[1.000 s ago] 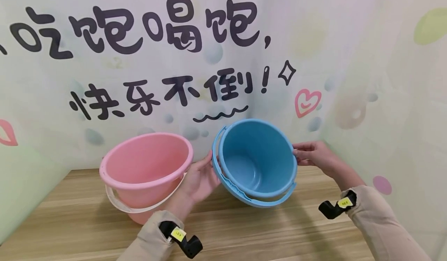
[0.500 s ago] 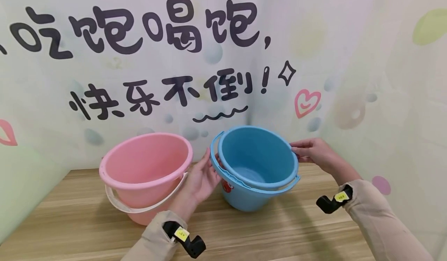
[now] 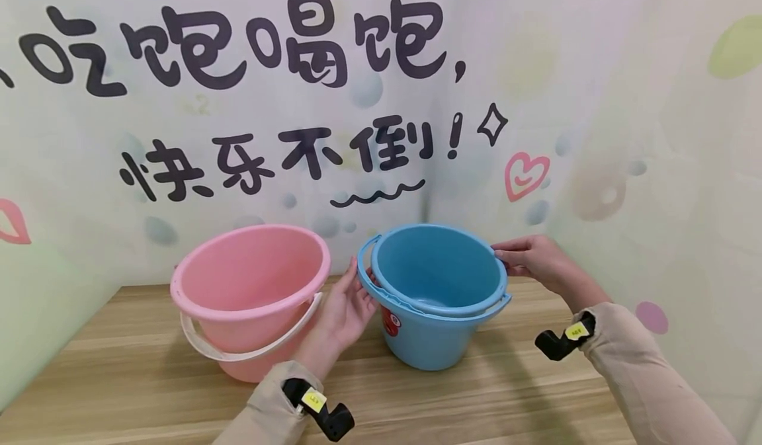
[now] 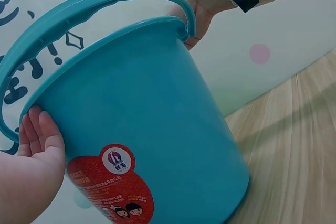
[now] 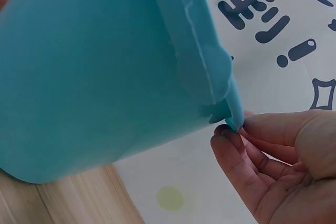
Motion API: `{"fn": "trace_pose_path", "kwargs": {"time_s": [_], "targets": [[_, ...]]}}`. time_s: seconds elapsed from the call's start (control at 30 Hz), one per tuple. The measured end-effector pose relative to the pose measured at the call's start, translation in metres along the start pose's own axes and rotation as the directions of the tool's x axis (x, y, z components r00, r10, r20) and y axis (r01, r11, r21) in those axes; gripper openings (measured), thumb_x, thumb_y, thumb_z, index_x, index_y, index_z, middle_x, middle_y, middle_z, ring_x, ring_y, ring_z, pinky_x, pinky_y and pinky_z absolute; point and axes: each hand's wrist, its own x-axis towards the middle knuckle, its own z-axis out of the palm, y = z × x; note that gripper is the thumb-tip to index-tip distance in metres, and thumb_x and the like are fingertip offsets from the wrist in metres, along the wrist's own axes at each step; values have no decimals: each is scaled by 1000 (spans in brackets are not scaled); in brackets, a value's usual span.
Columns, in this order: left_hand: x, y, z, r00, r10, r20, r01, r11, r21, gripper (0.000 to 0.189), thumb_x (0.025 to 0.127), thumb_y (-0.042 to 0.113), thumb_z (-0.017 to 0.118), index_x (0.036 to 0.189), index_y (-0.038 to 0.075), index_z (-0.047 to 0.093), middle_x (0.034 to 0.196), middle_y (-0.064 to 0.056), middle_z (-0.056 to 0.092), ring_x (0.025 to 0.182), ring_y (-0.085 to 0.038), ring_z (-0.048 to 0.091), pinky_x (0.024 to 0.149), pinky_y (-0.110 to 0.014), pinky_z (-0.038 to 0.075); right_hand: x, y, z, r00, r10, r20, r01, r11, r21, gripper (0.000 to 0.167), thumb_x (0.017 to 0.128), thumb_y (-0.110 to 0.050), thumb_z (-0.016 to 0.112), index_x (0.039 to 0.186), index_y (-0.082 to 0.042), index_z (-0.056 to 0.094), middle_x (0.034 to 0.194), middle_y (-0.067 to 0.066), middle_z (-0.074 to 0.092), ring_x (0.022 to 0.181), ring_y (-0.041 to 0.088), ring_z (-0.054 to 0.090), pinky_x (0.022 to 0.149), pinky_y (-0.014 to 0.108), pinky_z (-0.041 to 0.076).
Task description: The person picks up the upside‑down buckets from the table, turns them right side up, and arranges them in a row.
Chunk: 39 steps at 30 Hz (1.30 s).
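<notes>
A light-blue plastic bucket [image 3: 431,339] stands nearly upright on the wooden table, its mouth facing up. A red label [image 4: 113,184] shows on its side in the left wrist view. The blue handle [image 4: 105,1] hangs down along the near side of the rim. At the bucket's left edge my left hand [image 3: 342,316] holds it under the rim, fingers bent against the wall beside the handle; its thumb is hidden in the left wrist view. My right hand [image 3: 538,263] pinches the right side of the rim between thumb and fingers [image 5: 231,153].
A pink bucket [image 3: 250,332] with a white handle [image 3: 256,352] stands to the left, close by my left forearm. Behind both is a white printed backdrop [image 3: 387,101], which also runs along the right side. The wooden table [image 3: 417,412] extends in front.
The blue bucket has tipped back from a strong tilt toward me to nearly upright, its base moving down onto the table. Both hands have stayed at its rim. The pink bucket has not moved.
</notes>
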Motion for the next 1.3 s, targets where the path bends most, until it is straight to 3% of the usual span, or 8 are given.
{"fn": "trace_pose_path", "kwargs": {"time_s": [0.27, 0.7, 1.0, 1.3], "targets": [[2, -1, -2, 1000, 3, -9, -3, 1000, 11, 42, 96, 39, 43, 124, 8, 45, 123, -6, 53, 105, -15, 52, 87, -24, 44, 7, 3, 3, 1000, 18, 9, -18, 1000, 23, 44, 91, -17, 57, 124, 12, 49, 100, 17, 65, 80, 19, 65, 75, 28, 52], [4, -2, -4, 1000, -8, -16, 9, 1000, 16, 42, 94, 40, 48, 122, 8, 47, 117, -5, 54, 98, -13, 54, 88, -23, 44, 11, 6, 3, 1000, 27, 10, -27, 999, 22, 43, 92, -16, 55, 124, 12, 48, 97, 11, 66, 78, 16, 63, 74, 26, 52], [2, -7, -15, 999, 1, -46, 0, 1000, 23, 24, 94, 36, 50, 93, 13, 57, 91, -1, 47, 84, -12, 47, 73, -20, 44, 9, 6, 6, 1000, 28, 0, -28, 999, 17, 44, 93, -16, 55, 126, 12, 47, 107, 20, 63, 82, 20, 64, 76, 28, 51], [1, -12, -29, 994, 18, -107, -14, 999, 41, 19, 96, 24, 49, 85, 13, 61, 81, 1, 53, 75, -10, 50, 71, -21, 42, 11, 8, 6, 999, 29, -17, -28, 999, 33, 44, 92, -16, 56, 125, 12, 47, 105, 18, 64, 81, 19, 65, 76, 30, 51]]}}
